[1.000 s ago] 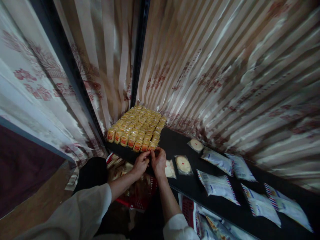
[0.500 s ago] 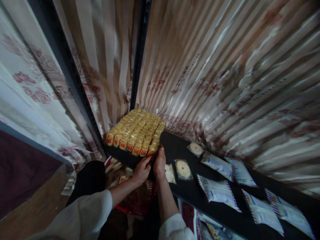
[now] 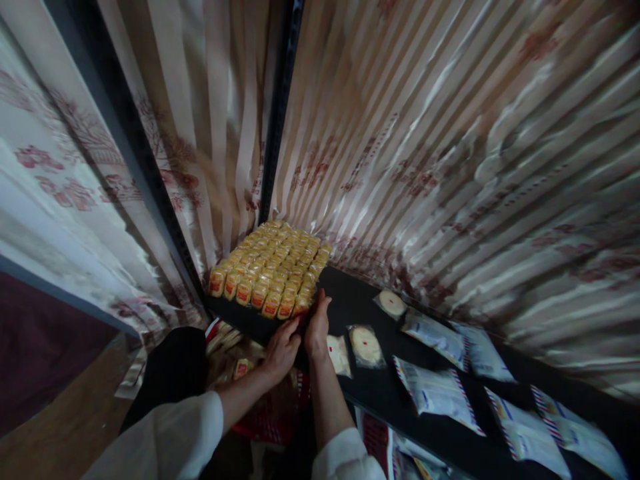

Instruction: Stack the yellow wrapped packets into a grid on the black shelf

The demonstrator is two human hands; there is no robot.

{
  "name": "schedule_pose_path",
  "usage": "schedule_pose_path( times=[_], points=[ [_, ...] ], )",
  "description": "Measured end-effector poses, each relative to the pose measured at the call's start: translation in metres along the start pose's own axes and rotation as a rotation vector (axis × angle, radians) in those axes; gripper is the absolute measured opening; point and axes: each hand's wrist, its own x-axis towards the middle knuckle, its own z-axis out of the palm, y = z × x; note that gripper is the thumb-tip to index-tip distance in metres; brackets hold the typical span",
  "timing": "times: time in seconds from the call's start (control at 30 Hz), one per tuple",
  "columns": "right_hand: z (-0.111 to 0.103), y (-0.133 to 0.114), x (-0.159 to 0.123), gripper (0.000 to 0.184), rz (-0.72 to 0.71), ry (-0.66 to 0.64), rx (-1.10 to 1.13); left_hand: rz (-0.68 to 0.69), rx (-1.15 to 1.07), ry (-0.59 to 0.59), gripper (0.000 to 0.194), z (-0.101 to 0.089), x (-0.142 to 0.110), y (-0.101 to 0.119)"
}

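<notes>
A block of several small yellow packets [image 3: 270, 267] with red labels stands in rows at the left end of a black shelf [image 3: 360, 293]. My left hand [image 3: 281, 347] rests at the shelf's front edge, fingers curled against the nearest packets. My right hand [image 3: 319, 327] lies flat along the right side of the block, fingers stretched and touching the end packet. Neither hand lifts anything that I can see.
Round cakes in clear wrappers [image 3: 366, 345] lie just right of my hands, then several white bags with striped edges [image 3: 436, 393] along the shelf. Striped shiny curtain [image 3: 425, 147] hangs behind. A red basket with packets [image 3: 265, 413] sits below the shelf.
My hands were pinched together at the block's front corner; now they have parted, the right one sliding up flat along the block's side. The view has shifted slightly.
</notes>
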Motion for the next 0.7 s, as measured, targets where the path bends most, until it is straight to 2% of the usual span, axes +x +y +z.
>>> schedule_pose_path(
  times=[0.07, 0.2, 0.4, 0.5, 0.7],
  points=[
    [0.004, 0.0, 0.006, 0.073, 0.024, 0.02, 0.012, -0.021, 0.012, -0.002, 0.05, 0.0, 0.0, 0.001],
    [0.012, 0.003, 0.011, 0.067, 0.008, -0.042, 0.074, 0.008, -0.006, -0.012, 0.05, -0.001, 0.0, 0.002],
    [0.008, 0.003, 0.031, 0.064, 0.057, -0.039, 0.23, -0.056, -0.067, -0.026, 0.05, 0.0, -0.002, 0.003],
    [0.013, 0.001, 0.041, 0.064, 0.09, -0.086, 0.319, -0.053, -0.11, -0.029, 0.049, 0.001, -0.003, 0.002],
    [0.019, -0.003, 0.041, 0.06, 0.077, -0.135, 0.349, -0.092, -0.128, -0.029, 0.049, 0.001, -0.001, 0.004]
  ],
)
